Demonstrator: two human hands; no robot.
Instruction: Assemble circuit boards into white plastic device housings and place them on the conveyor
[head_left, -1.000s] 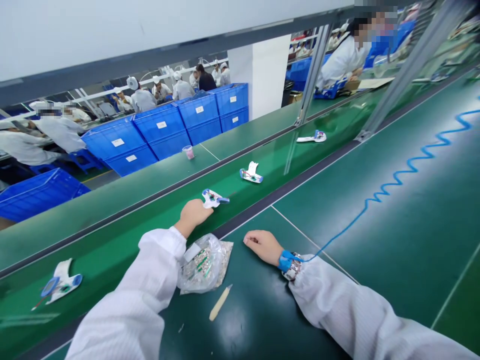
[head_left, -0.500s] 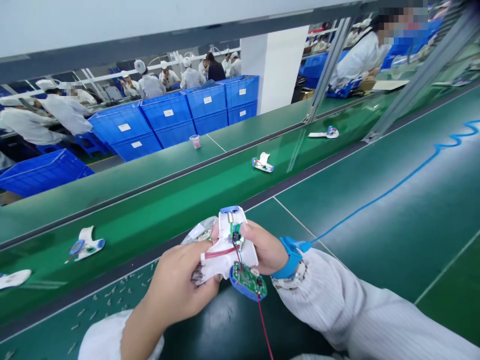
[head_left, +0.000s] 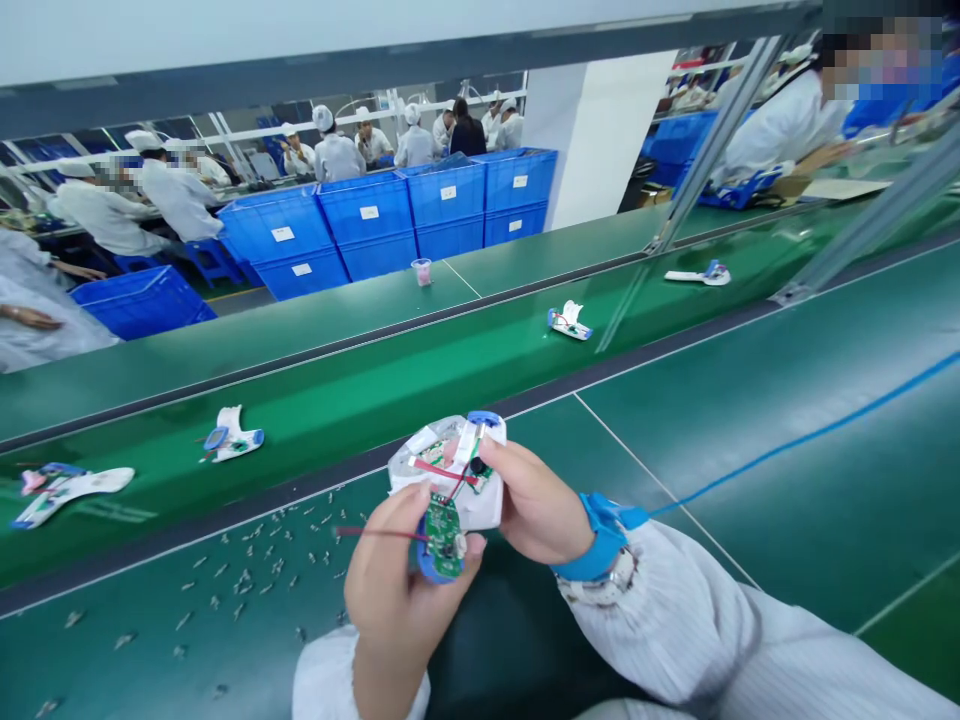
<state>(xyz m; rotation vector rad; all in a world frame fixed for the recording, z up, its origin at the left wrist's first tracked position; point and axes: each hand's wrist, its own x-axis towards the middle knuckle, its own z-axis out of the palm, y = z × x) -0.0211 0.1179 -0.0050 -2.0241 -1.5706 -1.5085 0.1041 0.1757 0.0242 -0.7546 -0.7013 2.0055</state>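
Observation:
My left hand (head_left: 409,590) pinches a green circuit board (head_left: 444,525) with a blue rim, close below a white plastic housing. A red wire sticks out from the board to the left. My right hand (head_left: 536,495) grips the white plastic housing (head_left: 484,505), thumb on top near a small round black part (head_left: 478,467). Thin wires link the housing and the board. The housing has a blue end piece (head_left: 486,419) at its top. Behind it lies a clear plastic bag (head_left: 409,452) with green boards inside, partly hidden by my hands.
Several half-open white housings, one of them (head_left: 234,437), lie on the green conveyor belt (head_left: 360,385). Small metal parts (head_left: 244,580) are scattered on the bench at left. A blue coiled cord (head_left: 795,435) runs right from my wrist strap (head_left: 600,535). Blue crates (head_left: 367,222) and co-workers stand beyond.
My left hand has let go of the housing and taken the circuit board, turning it so its red wire points left. The right hand keeps the housing. The view has swung left.

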